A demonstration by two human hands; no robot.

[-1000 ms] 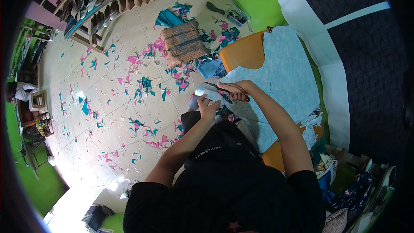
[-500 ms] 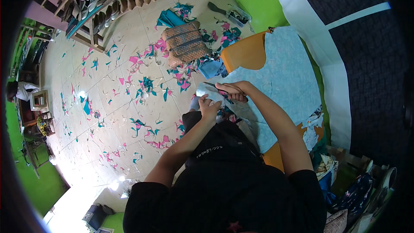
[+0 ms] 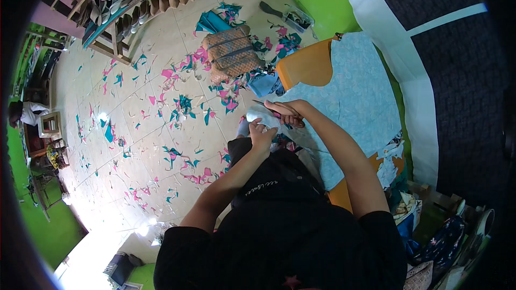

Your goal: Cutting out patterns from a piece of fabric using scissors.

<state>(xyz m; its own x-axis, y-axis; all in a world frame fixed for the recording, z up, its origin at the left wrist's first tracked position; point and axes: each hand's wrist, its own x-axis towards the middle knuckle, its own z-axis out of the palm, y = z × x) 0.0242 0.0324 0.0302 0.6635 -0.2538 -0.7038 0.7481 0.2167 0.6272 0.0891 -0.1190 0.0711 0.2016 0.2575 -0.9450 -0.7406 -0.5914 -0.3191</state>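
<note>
My left hand (image 3: 262, 135) is closed, its fingertips pinching a small pale piece of material (image 3: 259, 113) above my lap. Just to its right, my right hand (image 3: 287, 113) wraps round a pair of scissors (image 3: 260, 102), whose dark blades point left over the pale piece's far edge. My fingers cover most of the handles. Under and beyond my right forearm spreads a large light-blue patterned sheet (image 3: 360, 91), draped across an orange piece of furniture (image 3: 305, 65).
Pink and teal scraps (image 3: 183, 106) litter the tiled floor. A woven brown bundle (image 3: 231, 53) lies ahead, near a clear box of tools (image 3: 297, 20). Shoe forms line a rack (image 3: 115, 37) at far left. Fabric piles (image 3: 438, 241) sit at lower right.
The scissors and right hand have shifted slightly, and the blades now show more plainly past the pale piece. The left hand keeps its pinch with barely any movement.
</note>
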